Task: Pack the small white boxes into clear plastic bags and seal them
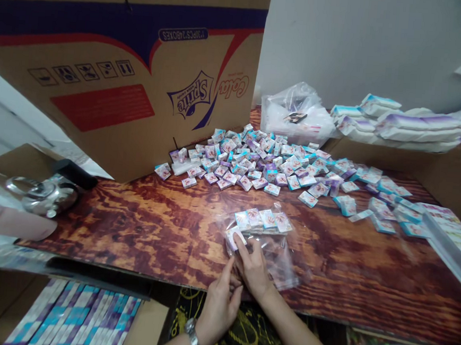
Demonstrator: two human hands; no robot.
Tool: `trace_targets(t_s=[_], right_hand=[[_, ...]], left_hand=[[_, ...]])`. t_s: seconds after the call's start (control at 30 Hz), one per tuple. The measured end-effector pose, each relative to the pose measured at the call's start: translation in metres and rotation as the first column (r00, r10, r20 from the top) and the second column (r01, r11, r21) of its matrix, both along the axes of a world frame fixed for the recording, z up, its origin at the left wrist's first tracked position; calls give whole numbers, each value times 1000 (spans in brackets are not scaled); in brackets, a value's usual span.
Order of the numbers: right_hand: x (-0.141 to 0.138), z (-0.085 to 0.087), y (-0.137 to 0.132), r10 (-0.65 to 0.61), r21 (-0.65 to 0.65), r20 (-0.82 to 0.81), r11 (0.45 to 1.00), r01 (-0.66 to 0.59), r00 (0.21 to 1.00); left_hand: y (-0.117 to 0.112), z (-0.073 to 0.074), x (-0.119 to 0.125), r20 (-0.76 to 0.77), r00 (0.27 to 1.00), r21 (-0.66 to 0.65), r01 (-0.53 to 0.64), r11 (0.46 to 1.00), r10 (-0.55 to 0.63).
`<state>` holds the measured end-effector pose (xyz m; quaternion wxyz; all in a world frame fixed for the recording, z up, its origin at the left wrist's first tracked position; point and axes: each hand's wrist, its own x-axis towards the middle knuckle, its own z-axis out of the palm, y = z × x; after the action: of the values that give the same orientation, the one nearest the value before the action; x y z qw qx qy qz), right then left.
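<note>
A clear plastic bag [287,267] lies near the table's front edge, with a row of small printed boxes [266,220] in its far part. My right hand [255,270] reaches over the bag, its fingers on one small white box [233,236] at the left end of that row. Just left of it, my left hand [219,305], a watch on the wrist, has its fingers curled together at the bag's near left edge. The bag's edge between those fingers is hard to make out. Part of the held box is hidden under the right fingers.
Many loose small boxes [255,164] are heaped behind the bag. A large carton [113,89] stands back left, near a metal kettle [49,195] and pink bottle [15,219]. Plastic bags [299,114] and wrapped packs [413,126] are at the back. A packed box [79,315] sits below left.
</note>
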<state>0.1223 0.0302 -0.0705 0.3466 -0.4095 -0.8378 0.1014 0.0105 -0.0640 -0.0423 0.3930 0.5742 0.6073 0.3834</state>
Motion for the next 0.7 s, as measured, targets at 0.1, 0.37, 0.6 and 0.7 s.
trace_targets(t_s=[0.1, 0.37, 0.6, 0.7], right_hand=[[8, 5, 1, 105, -87, 25, 991, -102, 994], [8, -1, 2, 109, -34, 49, 994, -108, 993], [5, 11, 4, 137, -94, 24, 986, -134, 990], [13, 17, 3, 290, -121, 121, 954, -276, 949]], left_hand=[[2, 0, -3, 16, 1000, -22, -25, 999, 25], [-1, -8, -10, -8, 999, -12, -45, 999, 45], [-1, -3, -13, -42, 999, 21, -32, 999, 32], [-2, -2, -16, -57, 998, 31, -37, 999, 38]])
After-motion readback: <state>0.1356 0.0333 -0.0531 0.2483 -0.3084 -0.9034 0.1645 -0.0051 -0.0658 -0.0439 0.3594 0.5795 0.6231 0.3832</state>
